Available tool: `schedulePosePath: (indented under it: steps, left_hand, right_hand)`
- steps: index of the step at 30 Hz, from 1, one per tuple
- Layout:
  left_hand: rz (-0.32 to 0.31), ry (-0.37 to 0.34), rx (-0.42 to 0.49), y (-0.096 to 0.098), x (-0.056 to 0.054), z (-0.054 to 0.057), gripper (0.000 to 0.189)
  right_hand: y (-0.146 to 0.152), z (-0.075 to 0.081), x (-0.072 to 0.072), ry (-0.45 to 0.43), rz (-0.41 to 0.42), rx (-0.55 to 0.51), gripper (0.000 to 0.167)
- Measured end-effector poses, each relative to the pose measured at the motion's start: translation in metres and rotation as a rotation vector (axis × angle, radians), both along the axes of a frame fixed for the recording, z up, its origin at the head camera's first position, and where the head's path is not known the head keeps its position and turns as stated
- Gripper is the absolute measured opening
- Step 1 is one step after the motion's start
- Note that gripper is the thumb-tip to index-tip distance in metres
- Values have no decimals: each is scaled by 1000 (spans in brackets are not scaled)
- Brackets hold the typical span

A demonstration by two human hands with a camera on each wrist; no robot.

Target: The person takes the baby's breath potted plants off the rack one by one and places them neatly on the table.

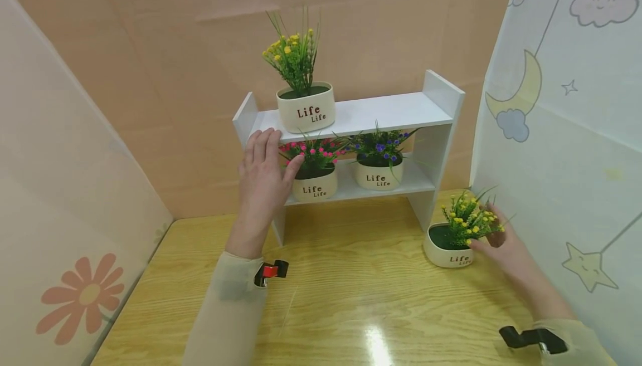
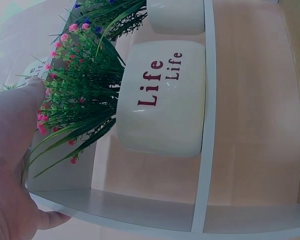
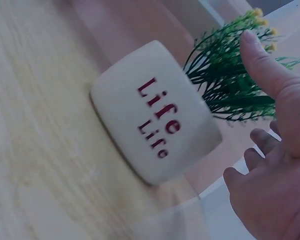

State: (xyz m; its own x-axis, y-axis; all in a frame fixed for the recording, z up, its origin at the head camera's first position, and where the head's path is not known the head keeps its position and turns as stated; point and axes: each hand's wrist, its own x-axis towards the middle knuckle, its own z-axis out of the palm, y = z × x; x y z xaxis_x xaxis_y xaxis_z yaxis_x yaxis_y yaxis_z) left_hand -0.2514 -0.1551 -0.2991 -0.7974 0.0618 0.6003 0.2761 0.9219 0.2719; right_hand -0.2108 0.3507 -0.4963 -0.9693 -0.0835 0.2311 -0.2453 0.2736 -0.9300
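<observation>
My left hand (image 1: 263, 168) is at the left end of the white two-tier shelf (image 1: 381, 112), fingers over its upper edge and thumb in front of the pink flowers. In the left wrist view a pot with pink flowers (image 2: 160, 125) stands on the lower tier, close to that hand (image 2: 10, 165). At the right, my right hand (image 1: 506, 249) is beside the yellow flowers of a cream oval pot (image 1: 446, 257) on the table. The right wrist view shows its thumb (image 3: 262, 62) in front of the stems and its other fingers apart from the pot (image 3: 155, 115).
A pot with taller yellow flowers (image 1: 306, 111) stands on the upper tier, left side. Purple flowers in a pot (image 1: 378, 177) are on the lower tier, right. The wooden table (image 1: 346, 293) lies in front; patterned cloth walls (image 1: 567, 149) rise at both sides.
</observation>
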Motion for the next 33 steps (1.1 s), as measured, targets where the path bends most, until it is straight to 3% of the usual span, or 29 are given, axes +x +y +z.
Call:
schedulePosePath:
  steps: [3, 8, 12, 18, 24, 33]
  left_hand:
    - [-7, 9, 3, 0, 0, 0, 73]
    - [-8, 21, -11, -3, 0, 0, 73]
    - [-6, 10, -19, -3, 0, 1, 73]
    - [0, -8, -22, -2, 1, 1, 74]
    - [-3, -5, -24, 0, 0, 2, 73]
    - [-10, 0, -6, -1, 1, 1, 73]
  right_hand:
    - [3, 13, 4, 50, -25, 49, 99]
    - [1, 38, 9, 98, 52, -33, 100]
    - [-5, 66, 12, 140, 92, -73, 103]
    - [-25, 120, 14, 234, 45, 46, 110]
    - [-53, 160, 13, 332, 43, 136, 111]
    - [-99, 212, 5, 378, 131, 177, 110]
